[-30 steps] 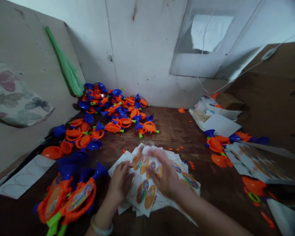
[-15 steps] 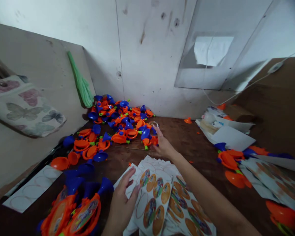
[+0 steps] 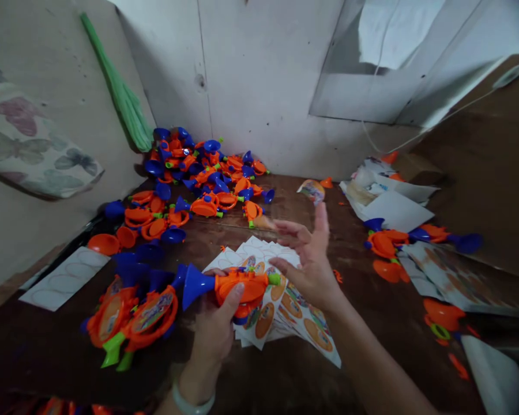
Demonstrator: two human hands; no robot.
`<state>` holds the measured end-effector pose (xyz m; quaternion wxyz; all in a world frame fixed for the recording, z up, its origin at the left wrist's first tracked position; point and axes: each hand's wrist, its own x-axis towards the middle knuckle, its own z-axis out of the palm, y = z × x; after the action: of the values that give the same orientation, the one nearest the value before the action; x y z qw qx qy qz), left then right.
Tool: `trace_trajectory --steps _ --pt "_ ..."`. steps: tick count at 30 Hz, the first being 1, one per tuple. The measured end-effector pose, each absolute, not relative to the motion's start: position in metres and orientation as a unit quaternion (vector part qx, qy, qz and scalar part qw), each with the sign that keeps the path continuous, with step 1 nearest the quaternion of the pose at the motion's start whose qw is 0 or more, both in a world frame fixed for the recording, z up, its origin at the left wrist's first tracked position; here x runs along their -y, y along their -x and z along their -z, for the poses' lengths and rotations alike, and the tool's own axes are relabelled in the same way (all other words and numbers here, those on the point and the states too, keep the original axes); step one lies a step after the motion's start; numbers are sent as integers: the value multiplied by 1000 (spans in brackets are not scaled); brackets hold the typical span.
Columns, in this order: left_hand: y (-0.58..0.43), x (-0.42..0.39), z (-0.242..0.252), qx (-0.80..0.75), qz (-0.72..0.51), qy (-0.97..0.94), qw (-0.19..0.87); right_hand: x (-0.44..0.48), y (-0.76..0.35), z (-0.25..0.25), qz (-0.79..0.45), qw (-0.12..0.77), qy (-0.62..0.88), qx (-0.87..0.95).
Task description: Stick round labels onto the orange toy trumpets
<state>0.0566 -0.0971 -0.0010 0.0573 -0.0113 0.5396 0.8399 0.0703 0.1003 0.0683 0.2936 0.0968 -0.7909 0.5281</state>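
Observation:
My left hand (image 3: 214, 328) is shut around an orange plastic toy trumpet (image 3: 237, 288) with a blue bell and green mouthpiece, above the edge of the sticker sheets (image 3: 296, 323). Printed with round and oval labels, these sheets lie fanned on the table. My right hand (image 3: 307, 259) hovers over them with its fingers spread, holding nothing. A curled round sticker (image 3: 311, 191) sits just beyond its raised fingertip; I cannot tell whether they touch. Behind both hands lies a heap of similar orange and blue trumpets (image 3: 203, 173).
The dark wooden table (image 3: 298, 199) meets white walls at the back. More trumpets (image 3: 134, 317) lie at lower left, beside a white backing sheet (image 3: 64, 279). Further toys (image 3: 383, 245) and papers (image 3: 384, 202) lie at right. A butterfly-print cloth (image 3: 34, 138) and green umbrella (image 3: 116, 92) lean on the left.
My right hand has come back from the heap to above the sheets. My left hand, bare and spread on the sheets earlier, now grips a trumpet. The view has shifted slightly.

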Motion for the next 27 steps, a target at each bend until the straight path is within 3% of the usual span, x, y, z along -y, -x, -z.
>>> trace_trajectory --steps 2,7,15,27 --pt "-62 97 -5 -518 -854 19 48 -85 -82 -70 -562 335 -46 755" --pt "-77 98 -19 -477 -875 -47 67 -35 -111 -78 -657 300 -21 691" --pt "-78 102 -17 -524 -832 -180 -33 -6 -116 -75 -714 345 38 607" --pt "-79 103 -27 -559 -807 -179 -63 1 -117 -71 -700 369 30 611"
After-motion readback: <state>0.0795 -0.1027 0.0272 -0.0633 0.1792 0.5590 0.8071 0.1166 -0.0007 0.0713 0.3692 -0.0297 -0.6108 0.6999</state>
